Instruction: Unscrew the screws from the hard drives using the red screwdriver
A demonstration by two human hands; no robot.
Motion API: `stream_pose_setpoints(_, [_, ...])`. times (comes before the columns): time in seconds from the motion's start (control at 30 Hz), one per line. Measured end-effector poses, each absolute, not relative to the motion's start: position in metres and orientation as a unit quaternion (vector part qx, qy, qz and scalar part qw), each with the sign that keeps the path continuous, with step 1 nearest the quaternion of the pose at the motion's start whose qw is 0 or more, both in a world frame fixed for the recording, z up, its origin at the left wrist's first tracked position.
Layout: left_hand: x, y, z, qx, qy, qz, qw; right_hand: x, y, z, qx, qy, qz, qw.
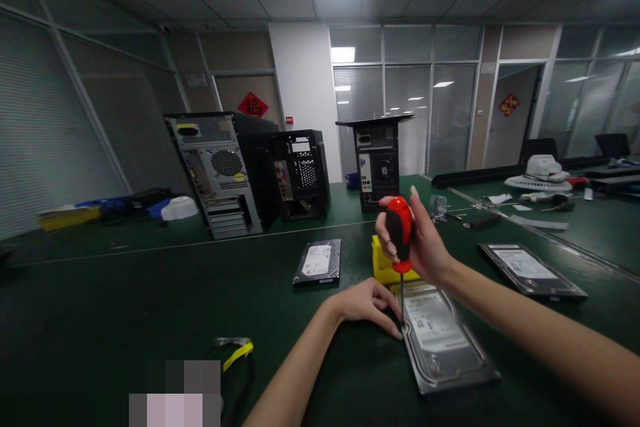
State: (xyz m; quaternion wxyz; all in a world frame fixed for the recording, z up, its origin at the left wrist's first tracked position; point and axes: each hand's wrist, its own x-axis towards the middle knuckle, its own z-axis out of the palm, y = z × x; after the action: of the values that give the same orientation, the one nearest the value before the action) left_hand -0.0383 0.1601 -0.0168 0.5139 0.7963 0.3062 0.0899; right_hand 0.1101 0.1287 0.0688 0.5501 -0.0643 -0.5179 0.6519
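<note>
Your right grip (421,240) clasps a screwdriver (400,232) upright at the hard drive (443,340), left grip (364,303) loosely spread alongside.

Screwdriver handle (400,233): red with black panels
Screwdriver shaft (402,293): silver-grey
Nearest hard drive (445,343): silver-grey, white label printed dark
Right hard drive (530,270): dark grey, white label
Block (383,268): plain bright yellow
Tabletop (125,310): dark green, thin pale lines
Leftmost computer case (220,177): black side, silver-grey back, perforated grille, yellow stickers
Left door diamond (253,105): red, black character
</note>
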Motion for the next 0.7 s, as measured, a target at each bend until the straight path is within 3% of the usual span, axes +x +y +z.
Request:
stream_pose_setpoints(0.33, [-0.0388,0.1587,-0.0154,0.786,0.325,0.086,0.519,0.1111,0.1285,0.0695,-0.06,-0.516,0.656,0.548])
stream_pose_setpoints(0.57, [-0.0386,0.159,-0.0154,0.787,0.329,0.091,0.514,0.1081,0.1258,0.0685,-0.108,-0.535,0.594,0.591])
stream_pose_setpoints(0.7, [-0.039,0.1589,-0.0155,0.781,0.331,0.088,0.522,0.1088,0.1279,0.0677,-0.088,-0.515,0.63,0.575])
